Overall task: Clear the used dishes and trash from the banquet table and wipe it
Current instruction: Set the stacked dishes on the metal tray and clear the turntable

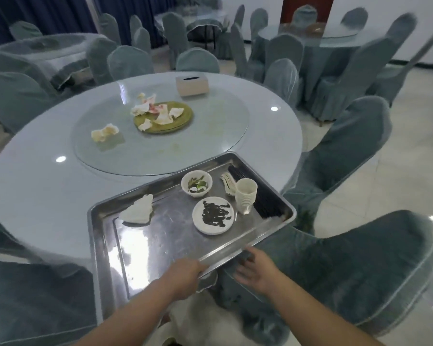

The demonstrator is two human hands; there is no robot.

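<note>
The left hand [188, 273] is gripping the near rim of the stiff, slippery metal tray [160, 236] overhanging the worktop [35, 186], while the right hand [254, 270] is hovering open beside it.

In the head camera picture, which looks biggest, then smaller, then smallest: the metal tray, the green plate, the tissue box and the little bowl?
1. Metal tray, by far the biggest.
2. Green plate.
3. Tissue box.
4. Little bowl.
The box and bowl look close in size, and the box is farther away, so that order is unsure.
</note>
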